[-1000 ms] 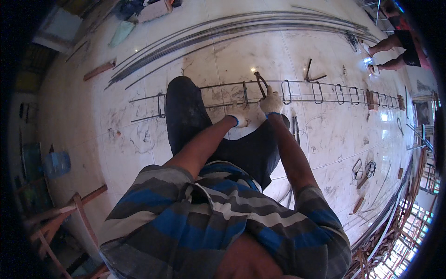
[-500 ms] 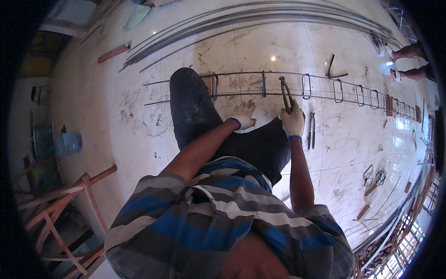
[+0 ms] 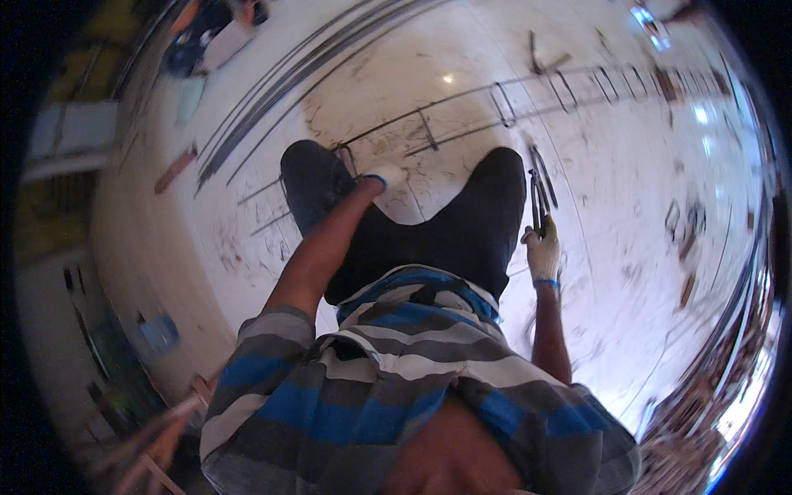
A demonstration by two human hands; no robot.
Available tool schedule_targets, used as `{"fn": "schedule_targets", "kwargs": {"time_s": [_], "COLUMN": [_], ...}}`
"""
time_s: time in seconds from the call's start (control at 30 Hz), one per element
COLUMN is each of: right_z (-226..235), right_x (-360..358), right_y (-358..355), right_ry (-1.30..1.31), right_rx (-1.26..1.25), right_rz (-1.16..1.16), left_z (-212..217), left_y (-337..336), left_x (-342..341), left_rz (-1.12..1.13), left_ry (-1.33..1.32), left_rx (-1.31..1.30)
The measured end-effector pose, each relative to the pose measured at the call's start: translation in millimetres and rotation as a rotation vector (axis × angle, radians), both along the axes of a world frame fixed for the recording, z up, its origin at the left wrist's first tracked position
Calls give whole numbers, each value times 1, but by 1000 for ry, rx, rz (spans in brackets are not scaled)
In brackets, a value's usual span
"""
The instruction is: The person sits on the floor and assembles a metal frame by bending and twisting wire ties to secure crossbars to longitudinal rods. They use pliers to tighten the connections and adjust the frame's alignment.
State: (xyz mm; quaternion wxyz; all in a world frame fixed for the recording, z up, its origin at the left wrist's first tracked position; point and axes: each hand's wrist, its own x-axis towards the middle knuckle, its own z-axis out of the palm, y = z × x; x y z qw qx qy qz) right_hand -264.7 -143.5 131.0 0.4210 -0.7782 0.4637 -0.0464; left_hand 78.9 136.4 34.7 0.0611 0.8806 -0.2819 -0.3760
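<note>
Swung out and back since half a second ago, the right hand (image 3: 543, 257) sits at three o'clock, beyond the right knee, its gloved thumb and fingers pinching the handle ends of dark pincers (image 3: 535, 202), whose heads point toward two o'clock. Another long-handled tool (image 3: 546, 179) lies just beside them on the floor. At twelve o'clock, the gloved left hand (image 3: 388, 174) is near the inner side of the left knee, too blurred to tell whether its fingers are spread or closed. Ahead, a steel-bar frame (image 3: 426, 129) with hoops stretches from eleven to two o'clock; loose rods (image 3: 256, 115) lie at eleven.
</note>
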Motion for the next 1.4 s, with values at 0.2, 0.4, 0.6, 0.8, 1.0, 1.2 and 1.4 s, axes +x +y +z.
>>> {"fn": "schedule_targets", "kwargs": {"time_s": [0.2,0.4,0.6,0.8,1.0,1.2,1.4], "right_z": [-33,-62,-74,-86,-88,-94,-117], "right_x": [-71,-132,-177,-196,-187,-167,-92], "right_y": [22,83,135,143,130,109,30], "right_ry": [151,263,232,362,587,610,226], "right_rx": [-44,38,126,210,250,119,-190], "right_rz": [-208,-291,-261,-221,-115,-41,-61], "left_z": [32,42,16,-37,-34,-22,-25], "left_y": [-12,-64,-96,-105,-101,-116,-129], "left_x": [60,66,67,97,90,75,81], "left_rz": [-136,-275,-310,-369,-425,-340,-258], "left_ry": [-58,-341,-248,-99,-390,-317,-160], "left_rx": [110,11,17,117,-41,113,247]}}
